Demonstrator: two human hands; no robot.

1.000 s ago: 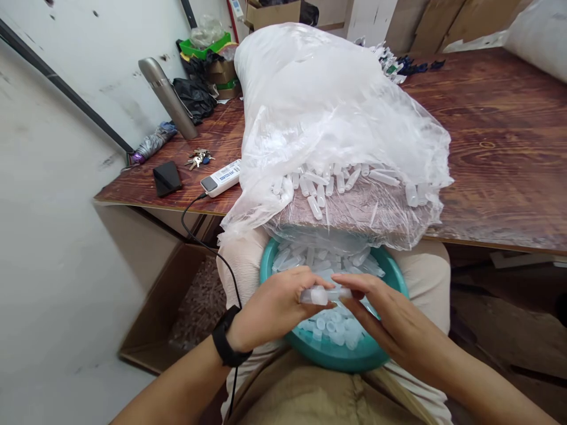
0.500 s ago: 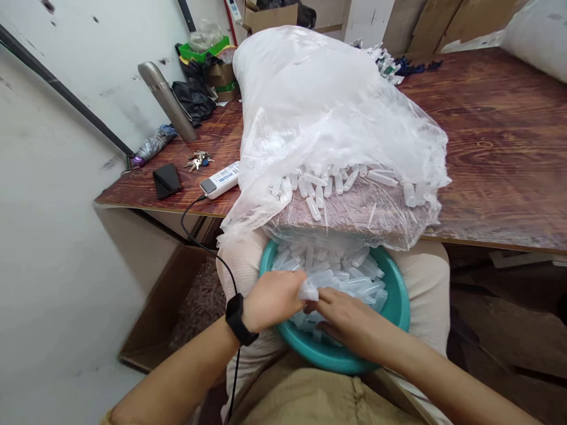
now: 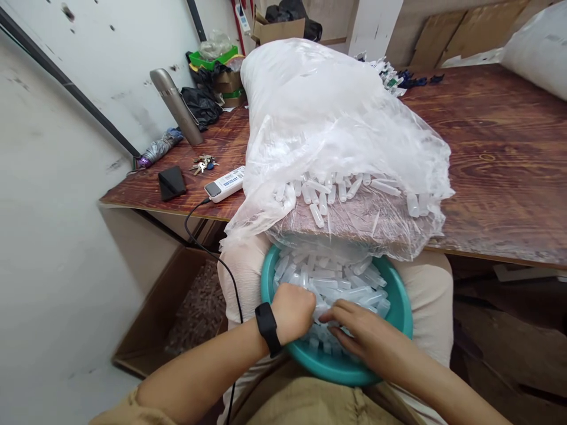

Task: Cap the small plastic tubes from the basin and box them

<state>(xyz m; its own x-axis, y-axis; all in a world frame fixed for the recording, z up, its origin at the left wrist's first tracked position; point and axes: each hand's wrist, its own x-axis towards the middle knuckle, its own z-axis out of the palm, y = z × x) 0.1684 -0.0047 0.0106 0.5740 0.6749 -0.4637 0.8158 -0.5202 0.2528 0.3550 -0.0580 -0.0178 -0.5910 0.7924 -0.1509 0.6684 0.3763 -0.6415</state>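
A teal basin (image 3: 404, 307) full of translucent white plastic tubes (image 3: 325, 284) rests between my knees. Over its left half, my left hand (image 3: 295, 313), with a black watch (image 3: 267, 329) at the wrist, is closed in a fist with its back toward me; the fingers' inner side is hidden. A pale tube shows right beside its knuckles, but I cannot tell whether it is gripped. My right hand (image 3: 354, 327) reaches in from the right, fingers bent and thumb apart from them, low over the tubes. Nothing shows in its grasp.
A large clear plastic bag (image 3: 336, 112) of the same tubes lies on the wooden table (image 3: 496, 147), spilling at its front. On the left are a power bank (image 3: 225, 184) with a cable, keys (image 3: 204, 164), a black wallet (image 3: 172, 183) and a flask (image 3: 177, 106). A carton (image 3: 146, 330) stands below.
Both hands have come slightly nearer my body and lower into the basin. The left fist has turned, covering the tube end that stuck out before. My right fingers have spread from the thumb.
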